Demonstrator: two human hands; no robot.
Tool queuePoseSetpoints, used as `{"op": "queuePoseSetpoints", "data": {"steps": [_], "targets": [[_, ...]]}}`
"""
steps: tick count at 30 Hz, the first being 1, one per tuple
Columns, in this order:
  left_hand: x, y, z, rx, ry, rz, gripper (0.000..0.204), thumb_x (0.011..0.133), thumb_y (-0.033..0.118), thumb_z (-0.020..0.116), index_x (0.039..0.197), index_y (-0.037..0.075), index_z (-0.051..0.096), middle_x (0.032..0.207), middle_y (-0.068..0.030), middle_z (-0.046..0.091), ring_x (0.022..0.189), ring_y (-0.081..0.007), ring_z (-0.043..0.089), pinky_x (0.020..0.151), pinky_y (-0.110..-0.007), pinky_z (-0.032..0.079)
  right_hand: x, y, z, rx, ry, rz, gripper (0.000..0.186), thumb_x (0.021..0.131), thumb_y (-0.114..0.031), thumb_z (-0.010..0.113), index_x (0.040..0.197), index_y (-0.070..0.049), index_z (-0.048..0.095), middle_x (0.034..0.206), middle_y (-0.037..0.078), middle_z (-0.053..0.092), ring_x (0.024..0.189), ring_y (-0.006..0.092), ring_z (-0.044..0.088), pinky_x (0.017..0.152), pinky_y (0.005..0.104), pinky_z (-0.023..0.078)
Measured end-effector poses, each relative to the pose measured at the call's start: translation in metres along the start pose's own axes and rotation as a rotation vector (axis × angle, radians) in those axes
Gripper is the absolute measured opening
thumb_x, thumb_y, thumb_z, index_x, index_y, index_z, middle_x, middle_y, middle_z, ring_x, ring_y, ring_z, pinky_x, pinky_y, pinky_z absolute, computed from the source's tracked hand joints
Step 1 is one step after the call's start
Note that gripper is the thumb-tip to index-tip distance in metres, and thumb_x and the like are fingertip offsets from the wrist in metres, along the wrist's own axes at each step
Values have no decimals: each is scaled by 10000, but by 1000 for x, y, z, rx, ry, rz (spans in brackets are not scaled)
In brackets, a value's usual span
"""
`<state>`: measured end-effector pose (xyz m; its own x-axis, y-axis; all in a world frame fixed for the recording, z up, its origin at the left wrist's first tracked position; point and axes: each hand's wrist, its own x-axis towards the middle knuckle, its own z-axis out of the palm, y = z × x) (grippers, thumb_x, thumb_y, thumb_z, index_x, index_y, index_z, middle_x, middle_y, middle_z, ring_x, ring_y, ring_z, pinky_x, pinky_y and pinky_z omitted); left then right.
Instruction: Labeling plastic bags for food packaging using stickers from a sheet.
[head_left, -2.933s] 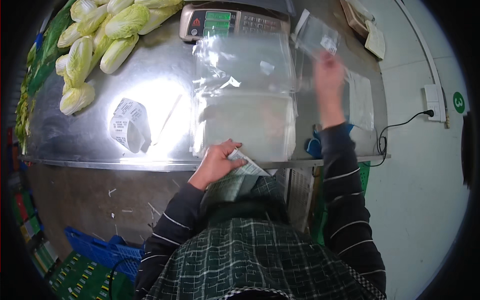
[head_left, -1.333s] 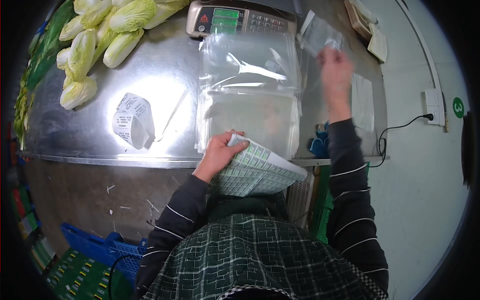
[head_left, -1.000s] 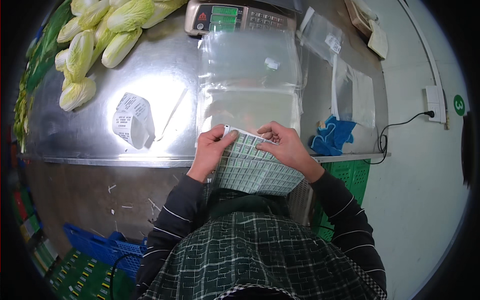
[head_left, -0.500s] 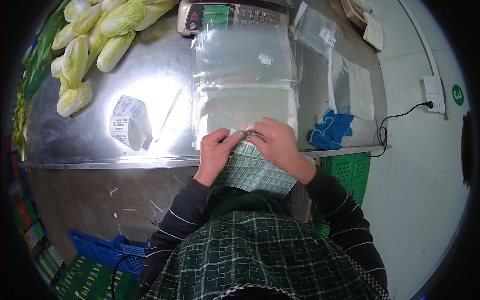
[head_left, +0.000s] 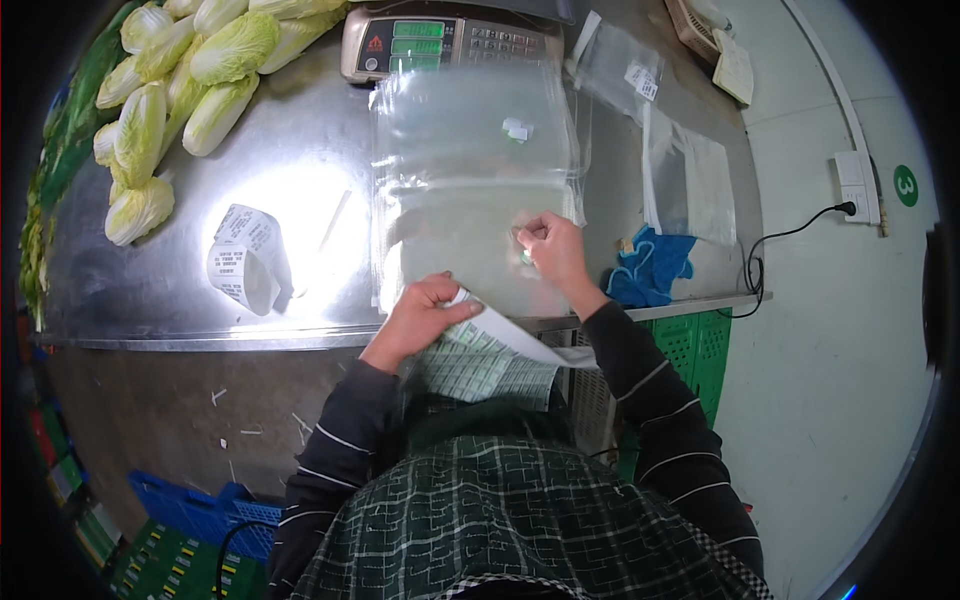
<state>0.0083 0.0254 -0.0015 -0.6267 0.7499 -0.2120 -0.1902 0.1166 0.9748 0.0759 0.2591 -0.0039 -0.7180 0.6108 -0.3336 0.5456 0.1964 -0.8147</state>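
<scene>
The left hand (head_left: 420, 318) has thumb and fingers closed on the upper left corner of a sheet of small green-and-white stickers (head_left: 485, 372), which sags in front of the apron (head_left: 470, 510), its right part curling over. The right hand (head_left: 556, 250) is above a stack of clear plastic bags (head_left: 440, 225), fingers curled with the thumb near the forefinger; a small pale sticker (head_left: 527, 257) shows by the fingertips, but I cannot tell whether they grip it.

The stack lies between the hands and the digital scale (head_left: 455, 42), its far edge against the scale's front. Another white sticker (head_left: 517, 129) is on the upper bags. To the left lie a curled printed label strip (head_left: 243, 262) and napa cabbages (head_left: 140, 130), with long green vegetables (head_left: 72, 130) at the table edge. Right of the stack are a blue cloth (head_left: 655, 268), near the right forearm, and a labelled clear bag (head_left: 612, 68).
</scene>
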Motion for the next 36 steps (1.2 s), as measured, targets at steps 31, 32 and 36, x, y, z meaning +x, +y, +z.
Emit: {"op": "queuePoseSetpoints", "data": {"steps": [31,32,36], "targets": [[-9,-9,7,298,-83,25,362,773,140,729,633,-37,447,678,-141,510,730,-243,555,633,-344,429,-16,-21,11,-177,-595,-22,202,862,-158,599,900,36,645,660,55,615,570,106,517,537,285,415],[-8,-10,8,275,-93,76,336,767,168,731,648,-34,490,685,-166,518,598,-273,490,562,-357,403,-12,-23,9,-263,-622,-11,215,863,-168,597,919,33,647,688,64,634,576,120,531,546,292,421],[-1,-9,10,192,-81,23,397,795,118,713,602,-30,400,595,-108,449,872,-220,630,800,-351,467,37,-33,-29,-133,-93,-308,198,858,-157,572,888,14,668,749,70,654,592,172,569,558,325,458]]}}
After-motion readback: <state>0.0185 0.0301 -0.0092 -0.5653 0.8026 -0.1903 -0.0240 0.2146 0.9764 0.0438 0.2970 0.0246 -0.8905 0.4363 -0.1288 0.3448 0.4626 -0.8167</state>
